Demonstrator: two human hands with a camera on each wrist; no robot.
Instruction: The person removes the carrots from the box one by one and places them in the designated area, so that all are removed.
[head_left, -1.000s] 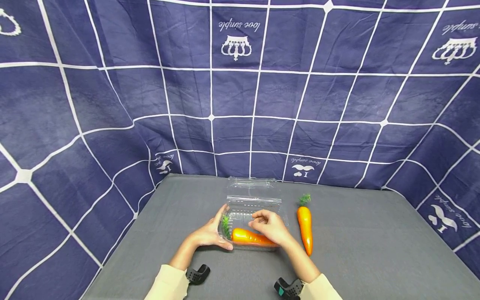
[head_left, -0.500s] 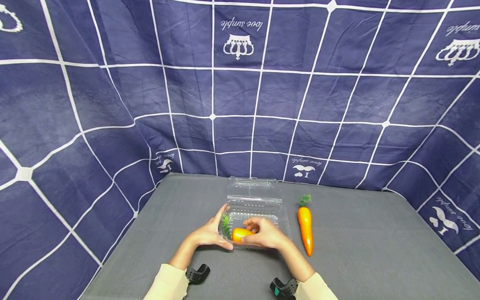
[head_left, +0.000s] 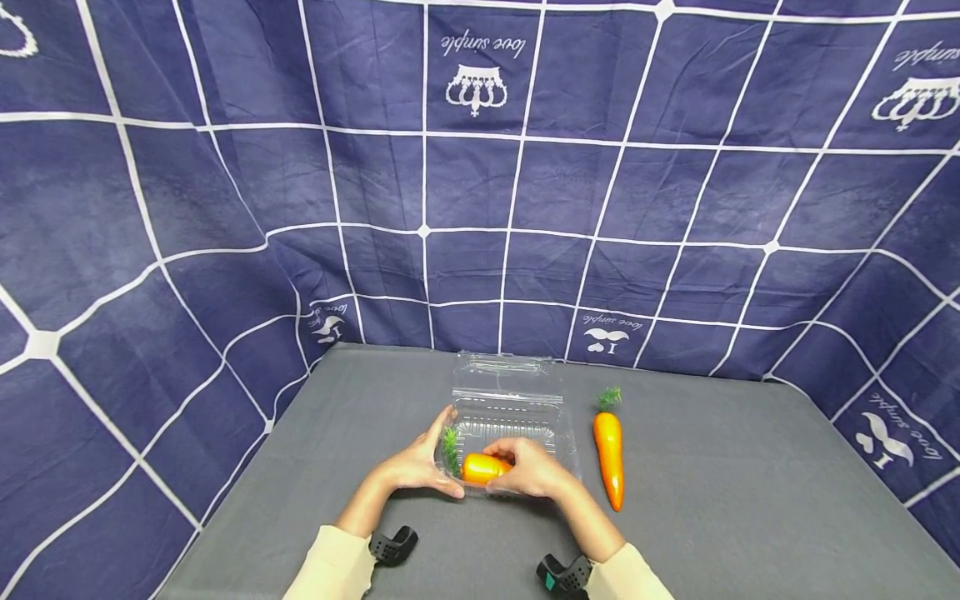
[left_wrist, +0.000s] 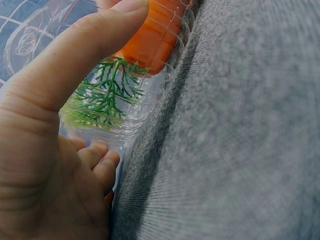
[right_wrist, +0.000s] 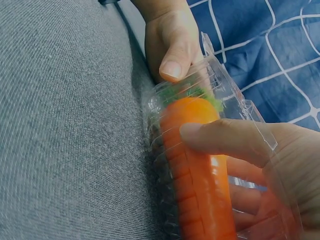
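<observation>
A clear plastic clamshell box (head_left: 525, 412) stands on the grey table with its lid (head_left: 506, 379) folded back. An orange carrot (head_left: 478, 469) lies inside along the near wall, its green leafy top (left_wrist: 112, 90) at the left end. My right hand (head_left: 531, 471) reaches into the box and grips the carrot, thumb on the near side and fingers on the far side; the palm hides its narrow end in the head view. Around the box's left end my left hand (head_left: 420, 467) holds on, thumb at the near corner and fingers along the side.
Right of the box, a second carrot (head_left: 610, 454) with a green top lies lengthwise on the grey table (head_left: 712, 483). A blue cloth with white lines (head_left: 570, 192) hangs behind the table and at both sides. Each wrist wears a black band (head_left: 395, 546).
My right hand has come down and left from above the box onto the carrot and taken hold of it. The left hand keeps its place at the box's left end.
</observation>
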